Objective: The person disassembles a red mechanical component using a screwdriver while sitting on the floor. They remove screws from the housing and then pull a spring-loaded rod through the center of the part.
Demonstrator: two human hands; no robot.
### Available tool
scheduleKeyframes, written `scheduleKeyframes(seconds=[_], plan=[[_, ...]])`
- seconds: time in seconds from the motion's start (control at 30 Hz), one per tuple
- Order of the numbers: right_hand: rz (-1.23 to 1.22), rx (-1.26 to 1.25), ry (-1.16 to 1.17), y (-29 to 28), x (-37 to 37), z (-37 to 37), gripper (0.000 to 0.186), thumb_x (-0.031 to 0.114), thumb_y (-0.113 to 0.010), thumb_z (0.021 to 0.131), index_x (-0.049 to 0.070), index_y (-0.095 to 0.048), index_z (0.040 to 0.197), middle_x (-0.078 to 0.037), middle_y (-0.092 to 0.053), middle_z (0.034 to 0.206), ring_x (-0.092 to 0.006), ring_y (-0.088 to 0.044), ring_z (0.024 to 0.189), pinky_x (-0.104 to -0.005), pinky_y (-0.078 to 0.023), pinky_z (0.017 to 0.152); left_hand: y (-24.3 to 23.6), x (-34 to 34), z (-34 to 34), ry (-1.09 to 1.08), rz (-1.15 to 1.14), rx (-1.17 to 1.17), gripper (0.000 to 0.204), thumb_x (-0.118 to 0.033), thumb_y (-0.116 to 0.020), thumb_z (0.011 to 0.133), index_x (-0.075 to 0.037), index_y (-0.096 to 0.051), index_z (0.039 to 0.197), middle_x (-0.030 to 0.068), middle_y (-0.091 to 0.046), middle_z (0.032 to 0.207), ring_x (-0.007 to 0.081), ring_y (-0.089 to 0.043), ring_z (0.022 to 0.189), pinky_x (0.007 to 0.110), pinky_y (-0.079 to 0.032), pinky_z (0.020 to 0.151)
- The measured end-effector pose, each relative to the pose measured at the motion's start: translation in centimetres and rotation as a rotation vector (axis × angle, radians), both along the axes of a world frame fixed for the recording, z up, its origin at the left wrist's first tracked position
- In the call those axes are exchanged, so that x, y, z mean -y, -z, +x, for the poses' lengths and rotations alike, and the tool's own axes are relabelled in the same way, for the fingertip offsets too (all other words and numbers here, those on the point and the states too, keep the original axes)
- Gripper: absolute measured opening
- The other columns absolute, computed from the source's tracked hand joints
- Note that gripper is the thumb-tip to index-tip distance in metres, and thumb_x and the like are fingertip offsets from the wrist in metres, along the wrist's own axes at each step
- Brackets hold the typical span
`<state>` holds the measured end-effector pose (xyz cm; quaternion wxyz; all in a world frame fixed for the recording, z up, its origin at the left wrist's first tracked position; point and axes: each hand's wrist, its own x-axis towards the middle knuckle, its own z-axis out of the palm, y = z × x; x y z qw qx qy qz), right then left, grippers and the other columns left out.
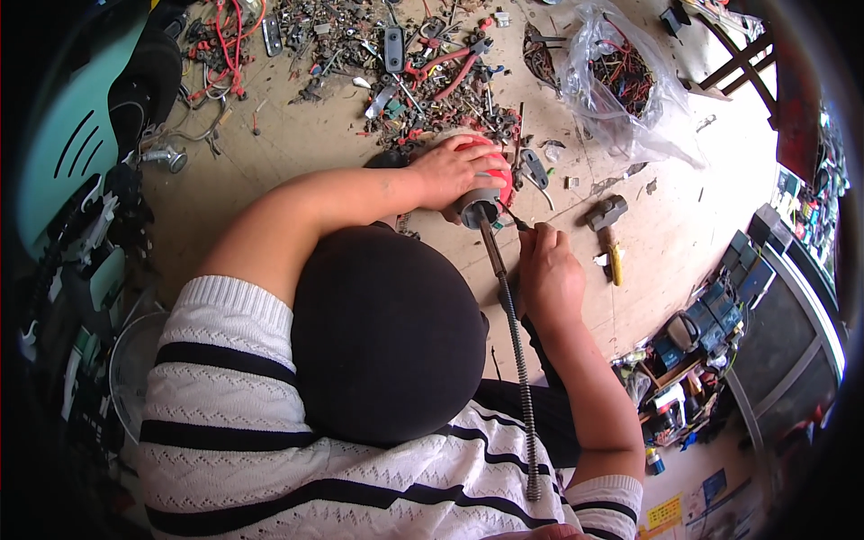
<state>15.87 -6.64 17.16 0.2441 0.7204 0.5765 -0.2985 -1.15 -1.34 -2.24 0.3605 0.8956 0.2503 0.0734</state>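
My left hand (457, 174) is closed around a red and grey drum-shaped tool (505, 186), fingers spread over its top. From its grey collar (469, 216) a metal tube (490, 241) sticks out toward me. It runs on into a long coiled spring (522, 387), which reaches down past my torso. My right hand (550, 268) is closed on a thin dark screwdriver-like tool (516, 219), its tip at the collar's edge. The handle is mostly hidden in the fingers. A round black cap (387, 337) covers part of the bench between my arms.
A hammer (608, 225) with a yellow handle lies right of my hands. Beyond them spread loose screws and small parts (432, 99), with red-handled pliers (454, 70). A clear plastic bag (661, 126) holds wires. Cluttered boxes (697, 324) stand at the right, a green chair (76, 135) at the left.
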Motion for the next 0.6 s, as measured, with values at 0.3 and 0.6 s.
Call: scheduleKeyframes(seconds=[0.3, 0.6], plan=[[0.252, -0.181, -0.086, 0.4, 2.1, 1.6, 0.024, 0.023, -0.056, 0.098, 0.007, -0.053, 0.115, -0.017, -0.059, 0.097, -0.0349, -0.063, 0.092, -0.044, -0.054, 0.073, 0.1, 0.1, 0.0, -0.005, 0.015, 0.005, 0.087, -0.043, -0.086, 0.06, -0.032, -0.049, 0.138, 0.0002, -0.042, 0.149, 0.0243, -0.03, 0.146, 0.049, -0.022, 0.117], [0.329, -0.115, -0.256, 1.3, 2.9, 2.3, 0.025, 0.027, -0.056, 0.099, 0.004, -0.052, 0.108, -0.016, -0.061, 0.095, -0.0355, -0.067, 0.079, -0.0459, -0.054, 0.063, -0.3, 0.0, 0.1, 0.021, 0.0, -0.05, 0.095, -0.049, -0.089, 0.057, -0.033, -0.047, 0.141, -0.0019, -0.036, 0.154, 0.0226, -0.025, 0.149, 0.048, -0.021, 0.118]])
